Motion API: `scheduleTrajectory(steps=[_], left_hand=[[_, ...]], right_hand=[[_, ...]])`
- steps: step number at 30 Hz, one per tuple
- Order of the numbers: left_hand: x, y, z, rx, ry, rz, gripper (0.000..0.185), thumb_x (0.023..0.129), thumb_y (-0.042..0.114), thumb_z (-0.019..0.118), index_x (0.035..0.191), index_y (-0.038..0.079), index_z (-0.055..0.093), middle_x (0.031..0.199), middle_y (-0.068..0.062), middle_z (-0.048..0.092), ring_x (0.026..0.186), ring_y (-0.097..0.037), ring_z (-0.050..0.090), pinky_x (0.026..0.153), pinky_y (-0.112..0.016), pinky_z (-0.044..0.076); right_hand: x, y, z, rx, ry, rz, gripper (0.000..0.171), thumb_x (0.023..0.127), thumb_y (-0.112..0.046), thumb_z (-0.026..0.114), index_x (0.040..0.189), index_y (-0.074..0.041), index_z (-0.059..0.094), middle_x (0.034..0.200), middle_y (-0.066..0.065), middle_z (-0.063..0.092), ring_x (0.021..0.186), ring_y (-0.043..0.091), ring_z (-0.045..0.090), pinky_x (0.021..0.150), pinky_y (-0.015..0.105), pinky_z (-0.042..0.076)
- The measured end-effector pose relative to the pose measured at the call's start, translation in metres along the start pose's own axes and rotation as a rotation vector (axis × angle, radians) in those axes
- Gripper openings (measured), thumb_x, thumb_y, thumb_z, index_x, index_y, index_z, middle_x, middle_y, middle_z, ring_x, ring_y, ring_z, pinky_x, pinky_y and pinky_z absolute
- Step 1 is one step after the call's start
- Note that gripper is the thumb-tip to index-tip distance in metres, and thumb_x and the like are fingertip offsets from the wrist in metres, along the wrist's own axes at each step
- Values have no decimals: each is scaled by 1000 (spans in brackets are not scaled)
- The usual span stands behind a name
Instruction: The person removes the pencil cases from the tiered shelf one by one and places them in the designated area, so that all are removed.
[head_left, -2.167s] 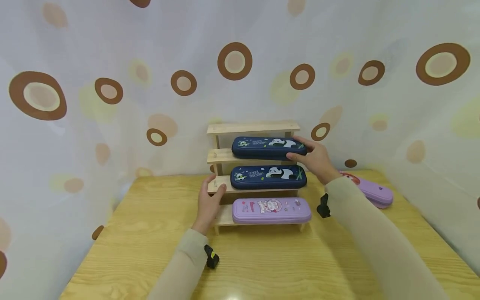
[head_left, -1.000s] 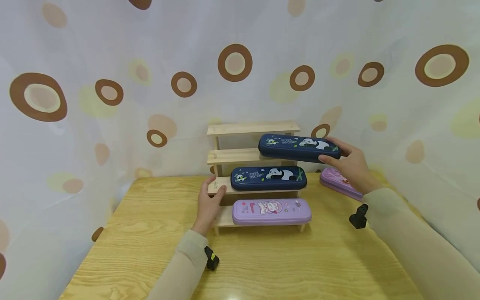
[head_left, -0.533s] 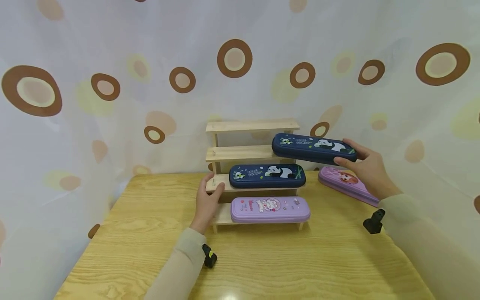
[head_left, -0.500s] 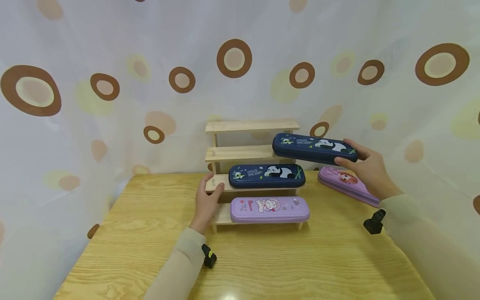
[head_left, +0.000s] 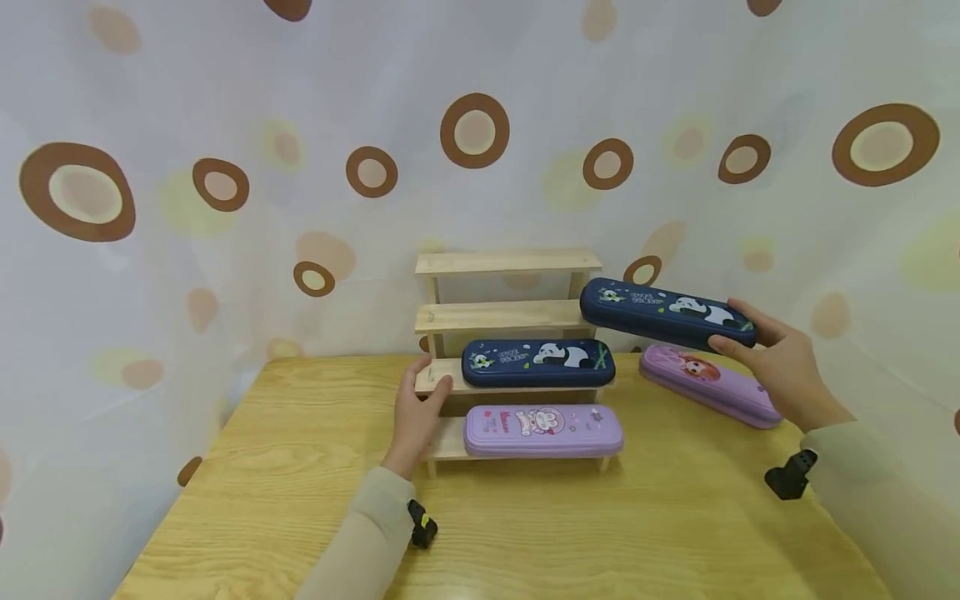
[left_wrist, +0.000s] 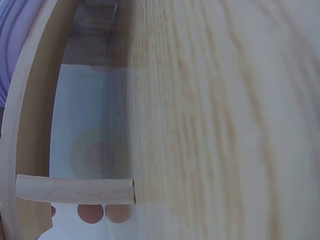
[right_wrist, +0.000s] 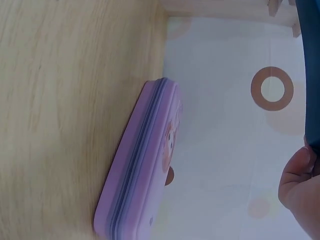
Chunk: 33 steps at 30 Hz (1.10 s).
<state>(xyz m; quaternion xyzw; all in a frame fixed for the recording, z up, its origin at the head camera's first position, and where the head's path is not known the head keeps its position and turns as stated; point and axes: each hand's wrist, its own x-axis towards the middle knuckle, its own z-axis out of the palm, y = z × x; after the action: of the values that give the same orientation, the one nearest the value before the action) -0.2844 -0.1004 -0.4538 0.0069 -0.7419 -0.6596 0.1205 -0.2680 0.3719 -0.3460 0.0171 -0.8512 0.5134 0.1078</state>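
Observation:
My right hand (head_left: 783, 367) pinches the right end of a dark blue pencil case (head_left: 667, 312) with a panda print, between thumb and fingers. The case hangs tilted in the air, its left end overlapping the rack's right side in the head view. A four-step wooden rack (head_left: 495, 315) stands on the table. My left hand (head_left: 417, 412) grips the left end of its second step from the bottom. On that step lies another blue panda pencil case (head_left: 537, 363). A lilac pencil case (head_left: 543, 431) with a rabbit print sits on the lowest step. The top two steps hold nothing.
Right of the rack, another lilac pencil case (head_left: 708, 385) lies slanted on the wooden table (head_left: 510, 533), beneath the held case. A patterned curtain (head_left: 300, 200) hangs close behind the rack and along both sides.
My right hand has drawn the blue panda pencil case off the third step, up and to the right. The left hand has stayed at the rack's left end.

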Motion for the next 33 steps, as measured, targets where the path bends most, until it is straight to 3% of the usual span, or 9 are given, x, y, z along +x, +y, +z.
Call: scheduleTrajectory(steps=[3, 7, 10, 18, 25, 28, 31, 33], left_hand=[[0, 0, 3, -11, -1, 2, 56, 96, 32, 66, 146, 18, 44, 155, -5, 35, 145, -26, 23, 117, -50, 19], [0, 1, 6, -9, -9, -9, 56, 97, 33, 65, 146, 20, 44, 155, -4, 35, 145, -26, 24, 117, -49, 21], [0, 1, 7, -2, -9, -13, 55, 97, 32, 65, 146, 20, 44, 155, -4, 35, 144, -25, 25, 117, -49, 20], [0, 1, 3, -4, 3, -16, 54, 97, 33, 65, 145, 21, 45, 154, -3, 35, 144, -24, 25, 117, -47, 21], [0, -1, 2, -3, 5, -4, 55, 97, 32, 65, 146, 20, 44, 154, -4, 36, 144, -24, 26, 117, -47, 21], [0, -1, 3, -10, 3, 1, 55, 96, 32, 65, 145, 19, 45, 153, -5, 36, 143, -24, 26, 117, -48, 21], [1, -3, 2, -21, 4, 5, 55, 96, 32, 65, 145, 19, 45, 153, -5, 36, 144, -25, 26, 117, -48, 21], [2, -4, 2, -23, 5, 6, 55, 96, 33, 66, 145, 19, 45, 154, -5, 36, 144, -24, 26, 117, -48, 21]], right_hand=[[-7, 5, -9, -39, 16, 6, 70, 94, -34, 67, 153, -40, 31, 138, -1, 45, 98, 10, 41, 57, 22, 38], [-13, 14, -21, 66, 23, 24, 69, 94, -25, 69, 152, -38, 35, 139, -5, 45, 103, 1, 44, 62, 13, 43], [-15, 21, -27, 161, 27, 42, 69, 93, -19, 70, 152, -37, 37, 142, -4, 42, 114, 0, 43, 72, 7, 46], [-18, 30, -33, 209, 50, 72, 69, 92, -17, 71, 151, -37, 39, 150, -7, 37, 120, 4, 37, 75, 4, 44], [-22, 39, -37, 44, 89, 101, 72, 92, -28, 70, 152, -41, 32, 156, -7, 29, 119, 4, 36, 75, 2, 41], [-25, 46, -39, 37, 92, 108, 72, 92, -28, 70, 152, -41, 32, 157, -8, 28, 118, 1, 37, 73, 2, 40], [-27, 53, -40, 10, 95, 121, 73, 92, -29, 71, 152, -42, 33, 159, -12, 23, 98, 0, 40, 54, 10, 36], [-28, 56, -40, -9, 94, 128, 73, 91, -29, 72, 151, -42, 33, 159, -13, 20, 92, 3, 36, 52, 15, 33]])
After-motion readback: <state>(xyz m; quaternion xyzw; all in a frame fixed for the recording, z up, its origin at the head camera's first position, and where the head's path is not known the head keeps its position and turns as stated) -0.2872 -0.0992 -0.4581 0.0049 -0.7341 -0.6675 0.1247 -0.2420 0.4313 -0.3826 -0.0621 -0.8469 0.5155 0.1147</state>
